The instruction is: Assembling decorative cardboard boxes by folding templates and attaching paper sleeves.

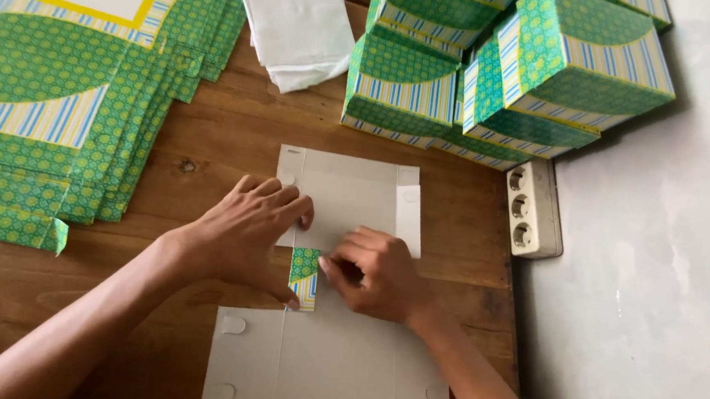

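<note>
A: What do you have on the table [207, 141]?

B: Left of the card [346, 199] sits a big pile of flats [68, 92]. Your left hand [242, 233] presses the card, fingers close together. Your right hand [374, 273] pinches a green flap [304, 271].

A: How far along are you?

B: Only one flap looks folded. Right of the card, behind it, done boxes [500, 67] are stacked. Many flats are left.

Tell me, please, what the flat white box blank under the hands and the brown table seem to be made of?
The flat white box blank looks like thin matte cardboard: creased fold lines, and a printed green flap showing. The brown table looks like wood with a smooth finish: visible grain and a knot.
</note>
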